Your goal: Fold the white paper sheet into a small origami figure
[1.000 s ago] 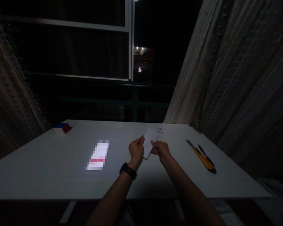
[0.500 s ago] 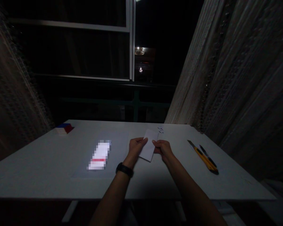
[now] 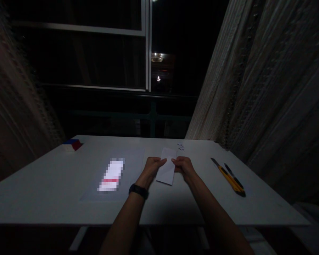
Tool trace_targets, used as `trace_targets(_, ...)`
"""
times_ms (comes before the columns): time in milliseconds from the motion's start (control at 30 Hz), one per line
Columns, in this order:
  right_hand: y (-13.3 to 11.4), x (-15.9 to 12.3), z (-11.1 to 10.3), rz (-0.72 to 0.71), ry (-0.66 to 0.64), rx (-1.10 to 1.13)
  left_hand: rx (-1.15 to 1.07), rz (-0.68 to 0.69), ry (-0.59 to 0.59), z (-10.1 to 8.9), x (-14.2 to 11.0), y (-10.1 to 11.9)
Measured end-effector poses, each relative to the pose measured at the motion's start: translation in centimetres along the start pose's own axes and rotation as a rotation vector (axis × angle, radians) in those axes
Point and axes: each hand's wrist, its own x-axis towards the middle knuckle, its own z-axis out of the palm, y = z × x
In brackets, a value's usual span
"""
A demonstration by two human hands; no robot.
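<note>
A narrow, folded piece of white paper is held between both hands above the table. My left hand pinches its left edge, thumb on top; a dark band circles that wrist. On the opposite edge, my right hand grips the paper with its thumb on the face and fingers behind. The undersides of the fingers are hidden by the paper. To the left lies a lit, blurred-out phone screen on a pale sheet.
The white table carries a yellow utility knife and a dark pen at the right. A cube with blue, red and white faces sits far left. Small dark-marked scraps lie beyond my hands. Curtains hang at both sides.
The folded paper has turned slightly, now standing straighter, and its lower edge sits a little lower. Both hands keep their hold on it.
</note>
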Motion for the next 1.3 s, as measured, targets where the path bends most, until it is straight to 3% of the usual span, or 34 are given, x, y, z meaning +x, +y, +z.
trace_targets(233,0.0,0.1,-0.1,-0.036,0.045,-0.013,0.014,-0.003,-0.02,0.1,-0.4,0.1)
trace_targets(567,0.1,0.5,-0.3,-0.018,0.099,0.107,0.14,0.017,0.052,0.6,-0.2,0.0)
trace_targets(733,0.5,0.6,-0.3,-0.043,0.192,0.19,0.177,0.01,0.044,0.8,-0.2,-0.2)
trace_targets(1033,0.8,0.6,-0.3,-0.031,0.162,0.426,0.207,-0.004,0.029,1.0,0.2,-0.7)
trace_targets(1300,1.0,1.0,-0.4,-0.087,0.196,0.437,0.157,-0.002,-0.039,1.1,0.1,-0.9)
